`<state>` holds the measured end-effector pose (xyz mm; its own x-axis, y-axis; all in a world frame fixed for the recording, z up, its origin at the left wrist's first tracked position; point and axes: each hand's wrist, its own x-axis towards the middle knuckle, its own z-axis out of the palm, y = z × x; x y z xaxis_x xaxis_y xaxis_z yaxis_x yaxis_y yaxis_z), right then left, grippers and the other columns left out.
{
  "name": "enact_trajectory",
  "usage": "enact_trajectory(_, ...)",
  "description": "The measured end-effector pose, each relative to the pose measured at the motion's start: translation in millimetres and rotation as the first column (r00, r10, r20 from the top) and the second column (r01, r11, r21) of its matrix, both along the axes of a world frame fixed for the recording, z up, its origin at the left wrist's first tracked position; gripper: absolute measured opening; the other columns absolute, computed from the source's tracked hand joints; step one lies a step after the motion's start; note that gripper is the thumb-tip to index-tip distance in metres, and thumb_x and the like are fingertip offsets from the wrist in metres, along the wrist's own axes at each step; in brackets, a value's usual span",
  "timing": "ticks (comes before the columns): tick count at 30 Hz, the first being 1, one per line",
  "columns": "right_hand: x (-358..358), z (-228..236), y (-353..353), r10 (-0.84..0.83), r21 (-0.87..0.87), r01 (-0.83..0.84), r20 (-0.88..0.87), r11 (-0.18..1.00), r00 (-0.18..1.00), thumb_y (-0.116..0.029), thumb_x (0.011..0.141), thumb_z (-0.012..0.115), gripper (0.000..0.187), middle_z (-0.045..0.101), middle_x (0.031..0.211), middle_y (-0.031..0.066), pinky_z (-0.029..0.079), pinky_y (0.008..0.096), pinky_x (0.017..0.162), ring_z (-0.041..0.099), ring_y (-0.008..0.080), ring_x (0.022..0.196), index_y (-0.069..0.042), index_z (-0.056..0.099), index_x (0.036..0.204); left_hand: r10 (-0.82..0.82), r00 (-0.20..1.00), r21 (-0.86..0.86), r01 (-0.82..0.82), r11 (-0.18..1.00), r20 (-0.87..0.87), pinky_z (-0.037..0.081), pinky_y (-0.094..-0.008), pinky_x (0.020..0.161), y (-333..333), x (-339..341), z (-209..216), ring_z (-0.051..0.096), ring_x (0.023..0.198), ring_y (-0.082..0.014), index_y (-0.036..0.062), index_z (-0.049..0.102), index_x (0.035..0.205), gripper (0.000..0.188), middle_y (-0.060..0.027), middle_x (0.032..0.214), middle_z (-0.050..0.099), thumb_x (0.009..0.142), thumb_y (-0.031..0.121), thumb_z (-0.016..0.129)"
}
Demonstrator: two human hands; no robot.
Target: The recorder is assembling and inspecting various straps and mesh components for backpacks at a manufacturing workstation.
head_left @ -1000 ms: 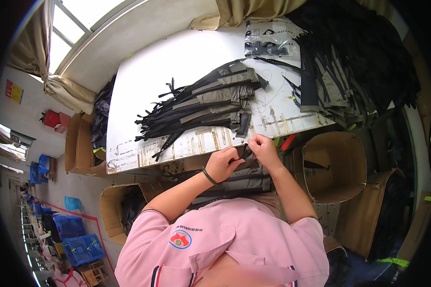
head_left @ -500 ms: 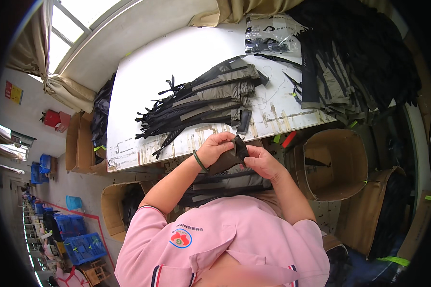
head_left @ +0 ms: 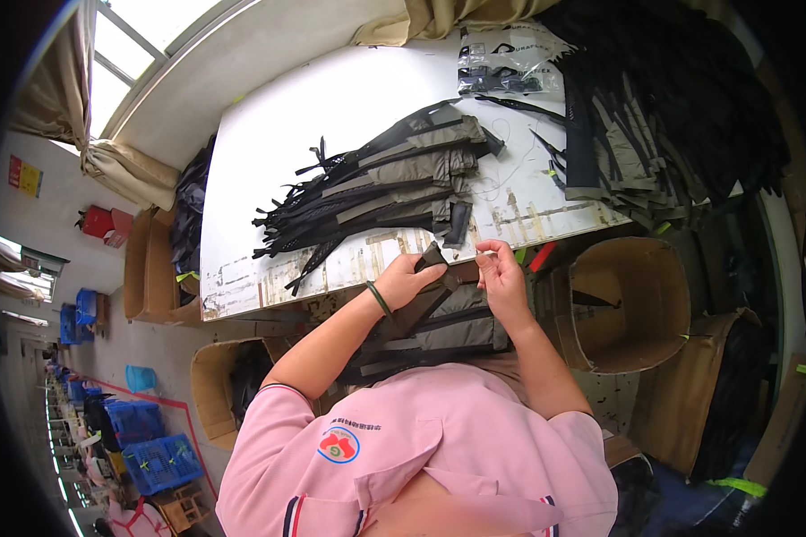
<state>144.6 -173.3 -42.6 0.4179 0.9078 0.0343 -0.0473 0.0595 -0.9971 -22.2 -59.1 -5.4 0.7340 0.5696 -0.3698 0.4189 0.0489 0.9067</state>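
My left hand (head_left: 407,282) is closed on one end of a dark fabric strap piece (head_left: 433,258), thumb pressed on top, just off the front edge of the table. The rest of the strap hangs toward my lap. To the right, apart from the strap, my right hand (head_left: 503,279) is raised with curled fingers, thumb and fingertips close together; whatever they pinch is too small to make out. Across my lap lie more grey and black strap pieces (head_left: 448,333). Beyond my hands, a fanned row of grey and black straps (head_left: 394,179) with mesh and webbing ends rests on the table.
The white worktable (head_left: 269,143) has a worn, tape-marked front edge. At its right are a clear plastic bag (head_left: 506,67), small dark snips (head_left: 551,157) and a large heap of dark straps (head_left: 636,152). Open cardboard boxes (head_left: 631,304) stand beside me on both sides.
My right hand has let go of the strap and moved slightly up and to the right. My left hand still holds the strap, whose end now shows above the thumb.
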Motion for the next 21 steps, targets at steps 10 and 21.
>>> enact_trajectory(10, -23.2, 25.4, 13.4, -0.09, 0.007, 0.098, 0.46, 0.995, 0.884, -0.021, 0.09, 0.061, 0.023, 0.059, 0.067, 0.0165, 0.044, 0.0379, 0.055, 0.058, 0.0315, 0.061, 0.0, 0.055, 0.082, -0.092, 0.992, 0.31, 0.062, 0.949, 0.081, 0.044, -0.0368, 0.057, -11.9, 9.7, -38.9, 0.045, 0.057, -0.0138, -0.0072, 0.062, 0.076, 0.043, -0.0136, 0.058, 0.056, 0.087, 0.034, 0.065)
enact_trajectory(21, 17.5, -58.7, -40.8, 0.052, -0.303, 0.319, 0.793, 0.898, 0.607, -0.027, 0.095, 0.05, 0.026, 0.061, 0.064, 0.0204, 0.046, 0.0532, 0.054, 0.06, 0.0419, 0.061, -0.005, 0.046, 0.083, -0.503, 0.637, 0.2, 0.714, 0.671, -0.584, 0.049, -0.0371, 0.069, 8.9, -41.6, -38.2, 0.064, 0.077, -0.0304, 0.0054, 0.062, 0.093, 0.038, -0.0138, 0.08, 0.065, 0.079, 0.039, 0.071)
